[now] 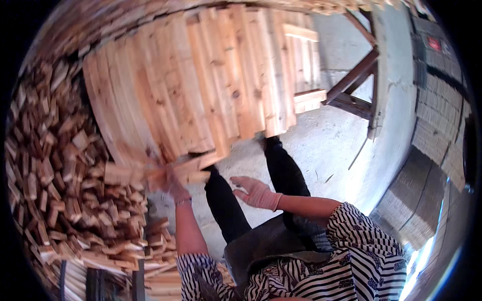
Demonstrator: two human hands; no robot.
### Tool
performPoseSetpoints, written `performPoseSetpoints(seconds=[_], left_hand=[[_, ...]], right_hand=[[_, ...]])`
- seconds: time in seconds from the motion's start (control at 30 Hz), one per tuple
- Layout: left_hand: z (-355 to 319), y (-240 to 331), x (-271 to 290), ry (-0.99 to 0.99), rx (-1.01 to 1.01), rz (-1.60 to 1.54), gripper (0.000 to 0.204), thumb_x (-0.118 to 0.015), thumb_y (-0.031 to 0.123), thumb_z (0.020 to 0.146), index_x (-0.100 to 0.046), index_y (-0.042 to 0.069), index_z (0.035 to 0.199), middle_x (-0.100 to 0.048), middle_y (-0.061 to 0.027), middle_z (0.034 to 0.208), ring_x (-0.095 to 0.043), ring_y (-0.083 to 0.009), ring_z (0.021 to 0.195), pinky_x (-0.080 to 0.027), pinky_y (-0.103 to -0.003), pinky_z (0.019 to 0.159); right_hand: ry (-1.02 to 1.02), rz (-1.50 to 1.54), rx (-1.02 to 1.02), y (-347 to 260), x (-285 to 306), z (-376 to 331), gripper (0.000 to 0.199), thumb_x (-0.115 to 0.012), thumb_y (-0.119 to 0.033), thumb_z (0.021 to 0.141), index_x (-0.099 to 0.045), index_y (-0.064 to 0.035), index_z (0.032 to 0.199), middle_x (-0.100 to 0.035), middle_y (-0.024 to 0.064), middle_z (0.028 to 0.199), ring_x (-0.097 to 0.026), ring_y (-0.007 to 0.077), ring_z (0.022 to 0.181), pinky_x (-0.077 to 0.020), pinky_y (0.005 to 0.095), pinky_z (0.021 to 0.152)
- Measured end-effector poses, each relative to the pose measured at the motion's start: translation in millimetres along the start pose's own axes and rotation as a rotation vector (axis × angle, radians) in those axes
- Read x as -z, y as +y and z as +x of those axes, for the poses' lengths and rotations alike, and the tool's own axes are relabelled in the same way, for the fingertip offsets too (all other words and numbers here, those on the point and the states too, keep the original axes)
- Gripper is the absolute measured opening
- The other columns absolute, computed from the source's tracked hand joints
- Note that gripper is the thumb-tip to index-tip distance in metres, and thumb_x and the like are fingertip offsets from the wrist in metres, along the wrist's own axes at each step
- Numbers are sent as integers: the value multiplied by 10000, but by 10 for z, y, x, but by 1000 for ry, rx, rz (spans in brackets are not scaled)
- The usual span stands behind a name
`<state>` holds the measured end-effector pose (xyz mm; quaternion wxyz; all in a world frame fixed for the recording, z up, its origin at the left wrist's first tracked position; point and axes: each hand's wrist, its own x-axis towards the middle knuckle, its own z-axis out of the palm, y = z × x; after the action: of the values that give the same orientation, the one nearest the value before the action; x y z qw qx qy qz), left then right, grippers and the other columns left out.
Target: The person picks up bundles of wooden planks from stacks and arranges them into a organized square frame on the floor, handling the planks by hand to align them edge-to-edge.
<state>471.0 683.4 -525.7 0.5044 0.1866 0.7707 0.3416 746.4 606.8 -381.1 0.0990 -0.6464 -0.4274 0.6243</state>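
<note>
At left of workshop floor, big heap of short wood offcuts (60, 190), too many to count. Above, row of stacked planks (201, 80). Left hand (173, 186) closed on one short wood block (193, 173), blurred; likely picking step, next needs firm lift clear. Right hand (256, 192) gloved, open, empty.

The person wears a top with black-and-white stripes, its short sleeves ending above the elbows, and black trousers. A pinkish work glove covers the right hand (257, 192) (the left hand (173, 186) is blurred), with a thin bracelet at the left wrist.
</note>
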Motion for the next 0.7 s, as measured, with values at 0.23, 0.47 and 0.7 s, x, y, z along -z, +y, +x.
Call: performPoseSetpoints(seconds=[0.23, 0.47, 0.7], left_hand=[[-898, 1373, 267, -2, 25, 117, 422, -776, 225, 894, -644, -52, 1183, -665, -76, 1097, -631, -194, 964, -538, -354, 899], [-1440, 1958, -918, -297, -104, 117, 566, -694, 356, 960, -508, -5, 1354, -576, -106, 1229, -596, -242, 1090, -518, -417, 965], [-1586, 1998, -2631, -716, 266, -380, 749, -720, 194, 935, -314, 41, 1547, -398, -138, 1525, -450, -266, 1356, -438, -398, 1101]], right_hand=[[235, -253, 380, -816, 494, 309, 856, -805, -453, 788, -452, -33, 1445, -530, 206, 1419, -528, 393, 1302, -453, 474, 1067], [-25, 159, 199, -591, 368, 268, 1061, -821, -366, 755, -209, -86, 1574, -544, 246, 1366, -647, 398, 1078, -551, 452, 861], [357, -24, -145, -382, 1792, 96, 988, -777, -441, 760, -291, -79, 1540, -657, 271, 1184, -697, 410, 998, -569, 446, 840]])
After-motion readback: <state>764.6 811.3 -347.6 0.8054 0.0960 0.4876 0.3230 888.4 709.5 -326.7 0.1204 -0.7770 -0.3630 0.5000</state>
